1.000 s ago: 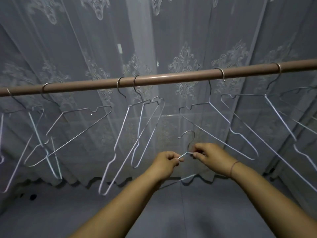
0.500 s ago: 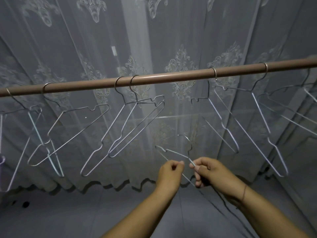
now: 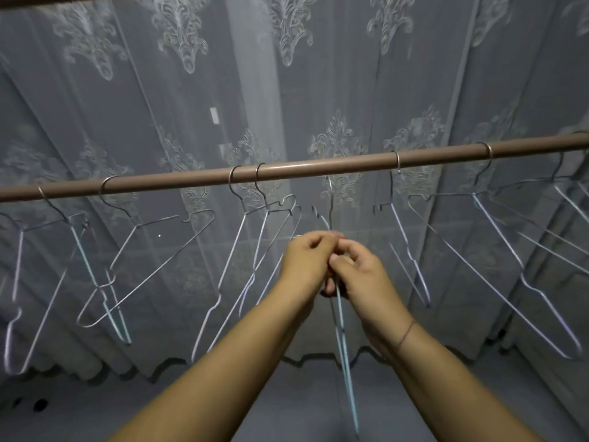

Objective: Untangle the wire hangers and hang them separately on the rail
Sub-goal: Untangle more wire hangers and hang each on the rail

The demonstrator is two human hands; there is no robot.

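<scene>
Both hands met just below the rail (image 3: 318, 169), each closed around the same wire hanger (image 3: 342, 317). The left hand (image 3: 307, 261) pinched it high up, near the neck, and the right hand (image 3: 363, 272) was curled around the wire just beneath. The hanger's hook rose thinly from between the hands toward the rail; whether it had caught on was too faint to tell. Its long pale-blue body hung down between the forearms, seen nearly edge-on.

Other hangers hung along the rail on both sides, among them a close pair (image 3: 261, 250) to the left and a crossed pair (image 3: 105, 282) further left, which looked tangled. A lace curtain (image 3: 318, 74) hung behind.

Such wire is probably light, thin and springy, and slick in the fingers. The neck twist seems the steadiest place to hold, leaving the hook free to steer.
</scene>
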